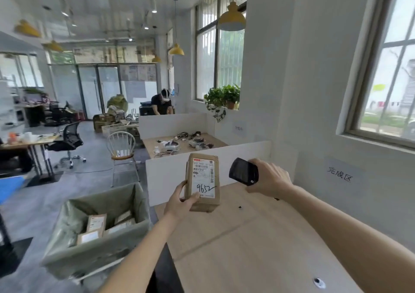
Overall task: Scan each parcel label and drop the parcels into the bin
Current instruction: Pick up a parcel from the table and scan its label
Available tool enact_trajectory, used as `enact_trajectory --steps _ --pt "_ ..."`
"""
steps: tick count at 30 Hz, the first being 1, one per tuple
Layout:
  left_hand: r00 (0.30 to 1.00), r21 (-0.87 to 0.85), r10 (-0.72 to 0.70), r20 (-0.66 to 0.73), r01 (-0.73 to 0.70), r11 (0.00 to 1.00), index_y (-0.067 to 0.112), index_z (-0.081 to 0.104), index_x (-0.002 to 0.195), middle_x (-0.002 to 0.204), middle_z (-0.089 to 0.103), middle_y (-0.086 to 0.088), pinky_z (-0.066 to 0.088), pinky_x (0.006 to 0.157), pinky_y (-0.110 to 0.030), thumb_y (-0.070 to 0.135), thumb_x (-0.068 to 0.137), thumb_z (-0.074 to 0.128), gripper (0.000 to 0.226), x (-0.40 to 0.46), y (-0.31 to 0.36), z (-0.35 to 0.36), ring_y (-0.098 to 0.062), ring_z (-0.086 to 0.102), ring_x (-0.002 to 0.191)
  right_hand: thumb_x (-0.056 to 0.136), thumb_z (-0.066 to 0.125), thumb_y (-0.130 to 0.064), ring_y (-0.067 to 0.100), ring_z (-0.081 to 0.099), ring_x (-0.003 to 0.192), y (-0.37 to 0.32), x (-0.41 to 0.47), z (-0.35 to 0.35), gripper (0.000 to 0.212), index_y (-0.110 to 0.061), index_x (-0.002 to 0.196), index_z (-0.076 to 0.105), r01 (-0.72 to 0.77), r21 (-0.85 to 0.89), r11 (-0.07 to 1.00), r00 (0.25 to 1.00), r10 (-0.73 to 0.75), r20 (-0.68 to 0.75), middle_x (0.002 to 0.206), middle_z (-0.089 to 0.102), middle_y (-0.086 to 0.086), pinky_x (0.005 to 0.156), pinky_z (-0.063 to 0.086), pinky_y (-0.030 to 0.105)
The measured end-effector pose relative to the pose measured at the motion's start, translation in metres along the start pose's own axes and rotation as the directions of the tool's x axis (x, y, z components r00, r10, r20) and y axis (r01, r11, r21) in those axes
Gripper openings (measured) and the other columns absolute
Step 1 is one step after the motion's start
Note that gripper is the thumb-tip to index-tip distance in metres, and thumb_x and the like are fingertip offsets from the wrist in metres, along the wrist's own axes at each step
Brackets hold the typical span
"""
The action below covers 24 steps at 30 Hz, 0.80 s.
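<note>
Above the near edge of the counter (pixel 247 236), the left hand (pixel 179 202) has its fingers (pixel 183 186) clamped on the lower left corner of a parcel (pixel 203 181), thumb lying across the bottom of the label (pixel 204 178) and the other fingers curled round the left side. The parcel is a brown cardboard box held upright in the air, label toward the camera; the label is white with a red strip and a barcode at the top and "9652" handwritten in black lower down. Just to its right, apart from it, the right hand (pixel 268 177) has its fingers wrapped round a black scanner (pixel 243 171), whose rounded head is turned toward the parcel. Both bare forearms reach in from the bottom of the view.

The counter is pale wood, with a low white partition (pixel 242 151) along its far edge and a small dark hole near the parcel. On the floor to the left stands the bin (pixel 67 254), lined with a greenish bag, and several brown parcels with white labels lie in it. Beyond the partition a second desk carries cables and small devices. A wooden chair stands between the bin and that desk. Farther back a person in dark clothes bends over a work surface. A sign with three characters is fixed to the wall under the window at right
</note>
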<state>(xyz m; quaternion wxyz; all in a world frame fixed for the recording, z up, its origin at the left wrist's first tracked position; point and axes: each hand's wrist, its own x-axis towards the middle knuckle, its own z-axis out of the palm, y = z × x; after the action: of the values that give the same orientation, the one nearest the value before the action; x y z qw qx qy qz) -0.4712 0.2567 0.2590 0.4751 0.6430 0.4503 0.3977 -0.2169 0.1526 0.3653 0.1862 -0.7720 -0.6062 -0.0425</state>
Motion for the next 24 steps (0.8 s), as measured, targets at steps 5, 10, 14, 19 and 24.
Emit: enact_trajectory --steps 5,10,14,19,24 --pt "0.984 -0.040 -0.099 -0.145 0.094 0.995 0.035 0.041 0.146 0.130 0.061 0.004 0.047 0.100 -0.037 0.043 0.087 0.073 0.067 0.023 -0.031 -0.059 -0.018 0.058 0.117 0.067 0.081 -0.042 0.019 0.060 0.094 -0.045 0.060 0.059 0.072 -0.036 0.132 0.050 0.127 0.093 0.987 0.988 -0.134 0.076 0.103 0.062 -0.012 0.070 0.040 0.031" --pt "0.935 -0.070 -0.201 -0.292 0.189 0.980 0.035 0.037 0.148 0.133 0.054 0.008 0.043 0.108 -0.051 0.047 0.088 0.071 0.070 0.028 -0.068 -0.115 -0.022 0.051 0.128 0.067 0.083 -0.043 0.018 0.059 0.088 -0.104 0.104 0.117 0.069 -0.032 0.129 0.053 0.271 0.161 0.949 0.943 -0.295 0.154 0.102 0.064 -0.010 0.066 0.039 0.030" --pt "0.893 -0.108 -0.260 -0.368 0.237 0.966 0.042 0.040 0.141 0.123 0.057 0.013 0.044 0.107 -0.049 0.042 0.089 0.070 0.060 0.029 -0.092 -0.161 -0.020 0.053 0.122 0.068 0.082 -0.042 0.018 0.061 0.090 -0.157 0.130 0.158 0.068 -0.031 0.129 0.053 0.352 0.189 0.917 0.901 -0.387 0.195 0.104 0.065 -0.009 0.068 0.044 0.030" --pt "0.860 -0.080 -0.277 -0.429 0.269 0.960 0.041 0.039 0.145 0.125 0.058 0.012 0.044 0.107 -0.047 0.047 0.088 0.069 0.065 0.042 -0.124 -0.232 -0.019 0.055 0.122 0.069 0.081 -0.041 0.017 0.059 0.090 -0.236 0.164 0.205 0.065 -0.031 0.127 0.054 0.407 0.237 0.882 0.863 -0.456 0.219 0.101 0.063 -0.009 0.068 0.042 0.029" --pt "0.843 -0.090 -0.292 -0.452 0.283 0.955 0.042 0.039 0.144 0.128 0.059 0.006 0.045 0.102 -0.040 0.043 0.090 0.068 0.061 0.073 -0.158 -0.306 -0.019 0.057 0.115 0.069 0.082 -0.044 0.019 0.062 0.093 -0.311 0.197 0.246 0.066 -0.031 0.126 0.052 0.438 0.250 0.863 0.830 -0.495 0.256 0.102 0.062 -0.008 0.069 0.044 0.028"
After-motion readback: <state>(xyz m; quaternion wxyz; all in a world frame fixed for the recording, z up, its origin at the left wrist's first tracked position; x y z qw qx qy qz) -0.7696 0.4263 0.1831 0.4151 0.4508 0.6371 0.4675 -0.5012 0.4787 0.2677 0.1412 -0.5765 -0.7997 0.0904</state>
